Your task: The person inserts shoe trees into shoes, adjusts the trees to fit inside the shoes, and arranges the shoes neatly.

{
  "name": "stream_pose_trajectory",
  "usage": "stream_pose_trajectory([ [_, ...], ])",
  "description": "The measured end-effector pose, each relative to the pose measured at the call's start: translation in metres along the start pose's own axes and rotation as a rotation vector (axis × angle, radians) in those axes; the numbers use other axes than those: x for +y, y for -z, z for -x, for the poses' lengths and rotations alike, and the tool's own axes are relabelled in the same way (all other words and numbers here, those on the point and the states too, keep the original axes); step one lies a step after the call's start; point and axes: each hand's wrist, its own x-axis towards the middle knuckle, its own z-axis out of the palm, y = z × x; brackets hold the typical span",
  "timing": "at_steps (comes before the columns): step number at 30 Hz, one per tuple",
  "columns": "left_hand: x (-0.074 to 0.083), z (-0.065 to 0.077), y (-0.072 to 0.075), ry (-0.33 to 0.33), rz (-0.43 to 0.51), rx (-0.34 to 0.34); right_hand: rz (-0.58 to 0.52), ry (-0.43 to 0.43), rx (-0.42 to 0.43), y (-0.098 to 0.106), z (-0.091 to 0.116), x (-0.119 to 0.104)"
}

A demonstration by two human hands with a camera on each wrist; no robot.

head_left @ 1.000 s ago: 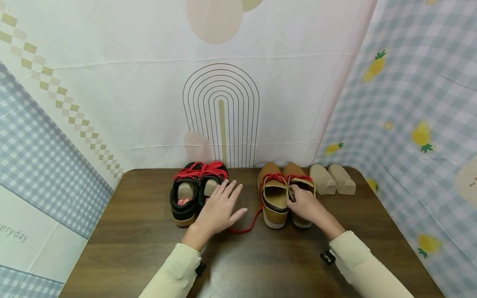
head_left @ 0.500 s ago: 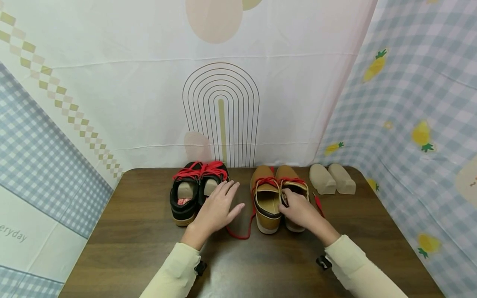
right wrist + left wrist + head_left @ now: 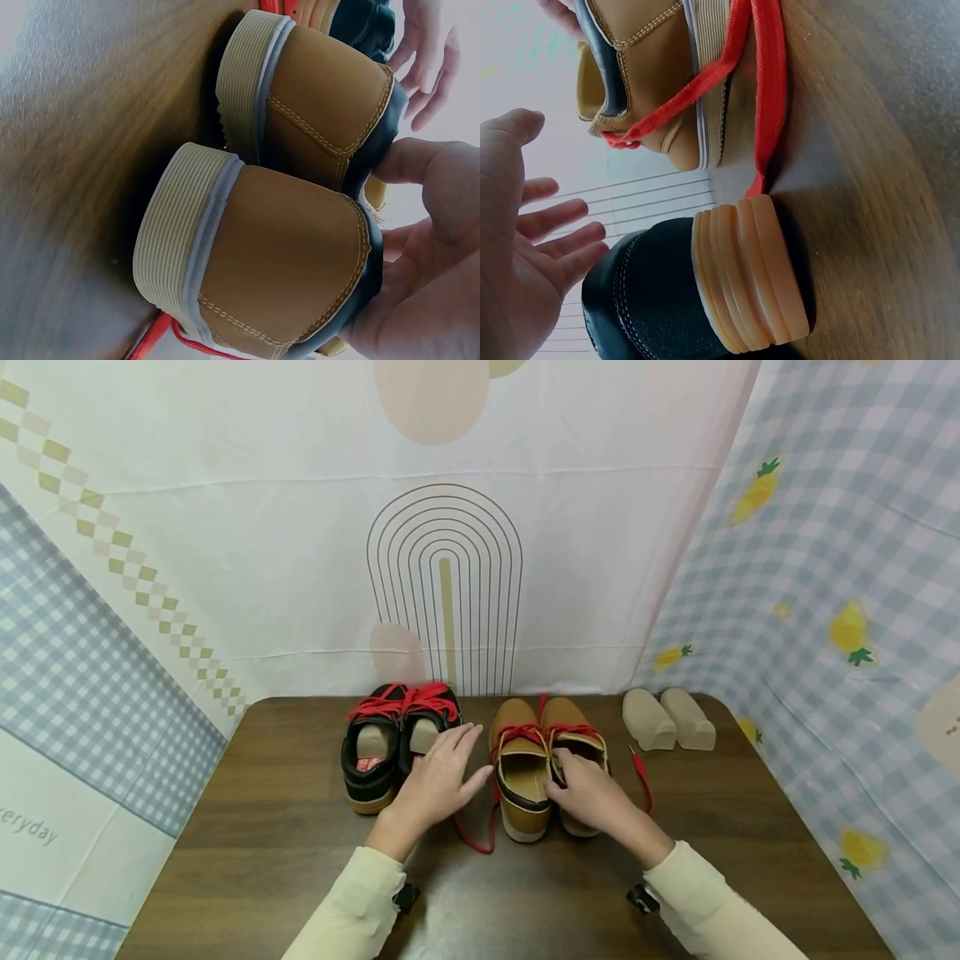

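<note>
My right hand (image 3: 596, 789) pinches the touching inner collars of a pair of tan lace-up shoes. The thumb reaches into the left tan shoe (image 3: 525, 820); the other fingers go into the right tan shoe (image 3: 564, 714), partly hidden by the hand. Both heels face me in the right wrist view, tan leather (image 3: 289, 255) over ribbed pale soles. My left hand (image 3: 433, 787), fingers spread and holding nothing, hovers over the right shoe of a black pair (image 3: 367, 792) with red laces (image 3: 431, 697). A beige block-like insert (image 3: 372, 742) sits inside each black shoe.
Two more beige inserts (image 3: 648, 720) lie at the back right of the wooden table (image 3: 495, 910). One loose red lace (image 3: 476, 843) trails between the pairs, another lace end (image 3: 641, 777) right of the tan shoes. Patterned cloth (image 3: 585, 577) hangs behind the table.
The tan pair has slid left and slightly toward me with my right hand, away from the beige inserts and closer to the black pair. My left hand stays nearly still.
</note>
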Motion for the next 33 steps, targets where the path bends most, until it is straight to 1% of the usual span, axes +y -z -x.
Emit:
stream_pose_trajectory([
  [5, 0.000, -0.001, -0.002, -0.010, 0.052, 0.001, 0.017, -0.015, -0.014, -0.004, 0.003, -0.007],
  [8, 0.001, -0.002, -0.003, -0.001, 0.082, -0.008, 0.019, -0.024, -0.018, -0.007, 0.004, -0.011],
  [15, 0.004, -0.005, -0.008, 0.068, 0.139, -0.041, 0.036, -0.031, -0.025, -0.011, 0.006, -0.017],
  [24, 0.008, -0.010, -0.016, 0.138, 0.202, -0.028, 0.035, -0.020, -0.026, -0.011, 0.006, -0.017],
  [33, 0.013, -0.017, -0.023, 0.243, 0.265, -0.034, 0.025, -0.021, -0.030, -0.010, 0.006, -0.016],
])
